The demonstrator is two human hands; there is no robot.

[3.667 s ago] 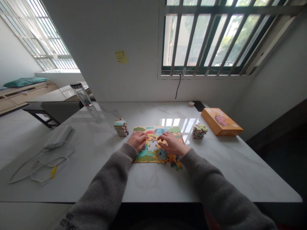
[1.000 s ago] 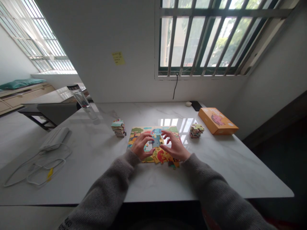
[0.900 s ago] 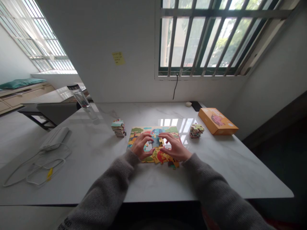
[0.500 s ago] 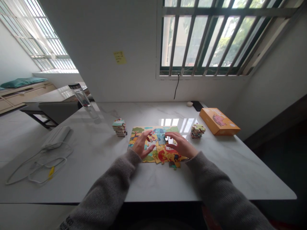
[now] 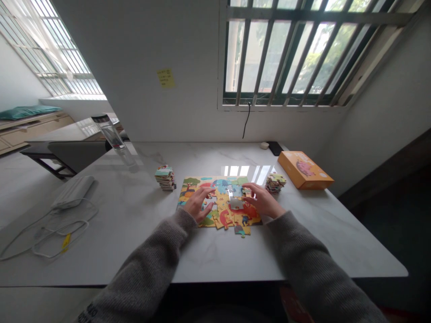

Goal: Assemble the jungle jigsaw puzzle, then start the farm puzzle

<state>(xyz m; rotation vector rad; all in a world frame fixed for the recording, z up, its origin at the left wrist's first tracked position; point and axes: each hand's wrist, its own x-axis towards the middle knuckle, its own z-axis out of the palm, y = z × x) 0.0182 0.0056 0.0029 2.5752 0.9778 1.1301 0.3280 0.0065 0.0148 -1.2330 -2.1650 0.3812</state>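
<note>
A colourful jigsaw puzzle (image 5: 222, 202) with animals and trees lies partly joined on the white table. Within it, a pale gap shows near the middle. My left hand (image 5: 199, 202) is over its left part, thumb and fingers apart and nothing visible between them. Over the right part, my right hand (image 5: 264, 201) has its thumb and curved fingers spread apart, fingertips close to the pieces; whether they touch I cannot tell. A puzzle piece (image 5: 242, 231) juts out at the front edge. Both hands hide some of the picture.
Stacks of puzzle pieces stand to the left (image 5: 165, 178) and right (image 5: 275, 183). An orange box (image 5: 305, 170), a black phone (image 5: 275, 148) and a small white object (image 5: 264, 145) are at the back right. A glass bottle (image 5: 109, 132) and a white device with cable (image 5: 73, 193) occupy the left.
My right hand has shifted right, away from the middle of the puzzle, uncovering more of it. My left hand stays about where it was. The view has moved slightly.
</note>
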